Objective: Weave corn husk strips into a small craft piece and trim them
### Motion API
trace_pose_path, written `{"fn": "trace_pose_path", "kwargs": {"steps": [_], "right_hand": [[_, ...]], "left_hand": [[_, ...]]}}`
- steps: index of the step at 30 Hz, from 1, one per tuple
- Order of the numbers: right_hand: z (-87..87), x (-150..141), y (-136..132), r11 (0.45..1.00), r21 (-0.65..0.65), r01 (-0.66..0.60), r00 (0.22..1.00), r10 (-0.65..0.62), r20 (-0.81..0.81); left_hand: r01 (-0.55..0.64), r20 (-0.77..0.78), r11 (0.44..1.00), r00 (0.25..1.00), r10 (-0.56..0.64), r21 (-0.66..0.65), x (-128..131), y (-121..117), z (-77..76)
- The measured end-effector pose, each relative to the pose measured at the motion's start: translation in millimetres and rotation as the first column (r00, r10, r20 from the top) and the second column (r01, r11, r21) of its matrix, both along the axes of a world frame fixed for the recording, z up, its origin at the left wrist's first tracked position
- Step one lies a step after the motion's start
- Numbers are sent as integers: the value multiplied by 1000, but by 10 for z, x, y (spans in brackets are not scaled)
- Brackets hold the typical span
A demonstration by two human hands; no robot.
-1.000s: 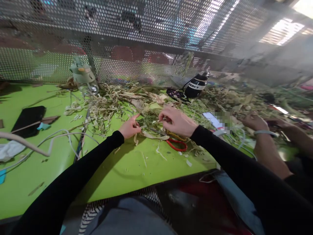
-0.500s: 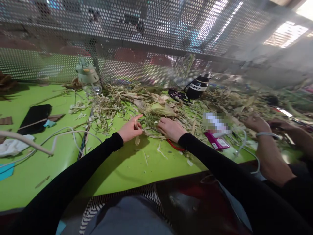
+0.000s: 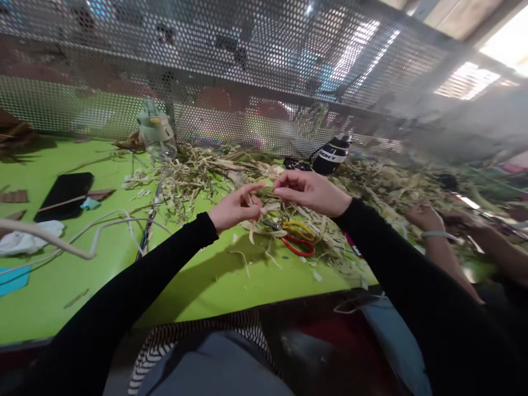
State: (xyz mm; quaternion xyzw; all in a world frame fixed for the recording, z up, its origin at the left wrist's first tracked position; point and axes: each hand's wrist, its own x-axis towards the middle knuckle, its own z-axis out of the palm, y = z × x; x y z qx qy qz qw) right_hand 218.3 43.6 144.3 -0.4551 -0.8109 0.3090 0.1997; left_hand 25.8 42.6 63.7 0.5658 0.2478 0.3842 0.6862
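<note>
Just above the front of the husk pile, my left hand [image 3: 235,209] pinches a pale dried corn husk strip [image 3: 251,232] that dangles below its fingers. My right hand [image 3: 311,192] is raised beside it, a small gap away, thumb and fingertips together; whatever is between them is too small to make out. Under the hands lie scissors [image 3: 303,250] with one red and one yellow handle, blades partly among the strips. Shredded corn husks [image 3: 193,176] spread across the table behind both hands.
On the green table [image 3: 198,291] stand a pale green bottle [image 3: 157,129] and a black bottle [image 3: 332,154]. A phone [image 3: 64,192], white cables [image 3: 93,245] and a crumpled tissue [image 3: 37,236] lie left. At right, another person's hands [image 3: 427,217] work among husks. A perforated metal screen [image 3: 231,71] rises behind.
My right hand has lifted off the pile and shifted right, uncovering the scissors. My left hand has moved slightly right with the husk strip still in its fingers. The view has tilted a little.
</note>
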Motion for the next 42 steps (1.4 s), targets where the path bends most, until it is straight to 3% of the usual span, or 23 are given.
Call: {"fn": "trace_pose_path", "kwargs": {"steps": [5,9,14,17,20,26,30,35,42], "right_hand": [[170,-99,37,989,147,-16,1000,13,22],[215,-148,0,979,203,-21,998,10,55],[-73,-336,-182,971,230,68,998,-63,-28],[-348,-493,-227,989,129,76,986,-56,-159],[-640,-649,-157,985,131,110,975,-82,-205],[-1062,-838,14,977,117,176,957,-142,-252],[-1179,-838,11,964,177,199,969,-167,-179],[-1246,-784,-3,970,147,192,969,-164,-184],[-1240,-766,-101,965,140,222,957,-188,-222]], "left_hand": [[58,-37,998,998,-57,25,-37,-73,49],[-5,-30,1000,1000,5,-4,-134,-148,41],[-167,85,979,980,177,-117,-275,-227,-84],[-289,113,928,940,321,-236,-358,-223,-213],[-385,116,865,891,440,-323,-416,-189,-328],[-485,86,841,853,515,-239,-463,-130,-448],[-541,23,828,835,550,-143,-475,-134,-486],[-550,-35,835,835,549,8,-465,-177,-527],[-585,-58,811,809,585,13,-451,-179,-573]]}}
